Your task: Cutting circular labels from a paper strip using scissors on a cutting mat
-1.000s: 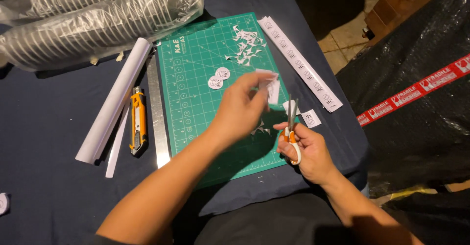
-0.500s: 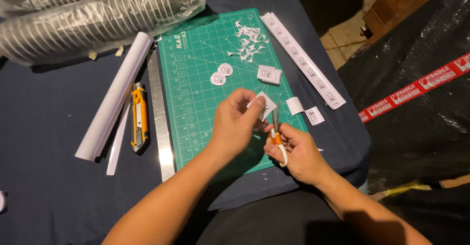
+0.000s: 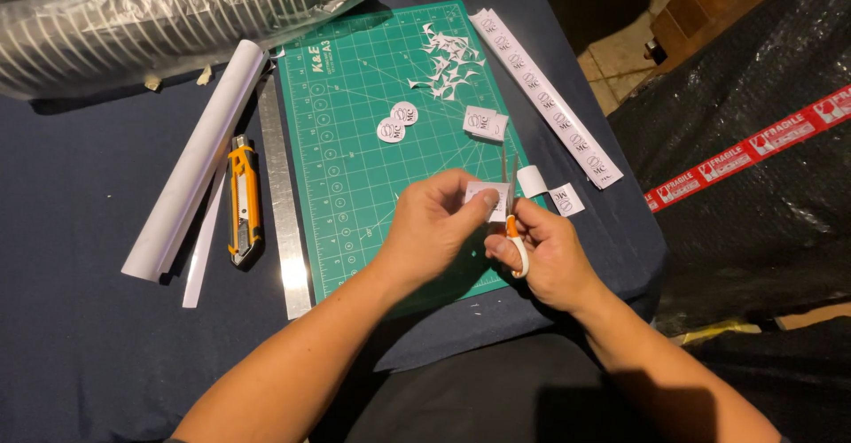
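Sticker (image 3: 487,197) between left fingers (image 3: 483,202)

— What do you have on your arms?

— Nothing at all: both your forearms are bare right up to the bottom edge of the view, with no sleeve or cuff showing.

— Anything on your hands?

— Your left hand (image 3: 434,226) and right hand (image 3: 545,252), over the near edge of the green cutting mat (image 3: 355,142), wear no gloves, rings or watch. Your nails are short and plain.
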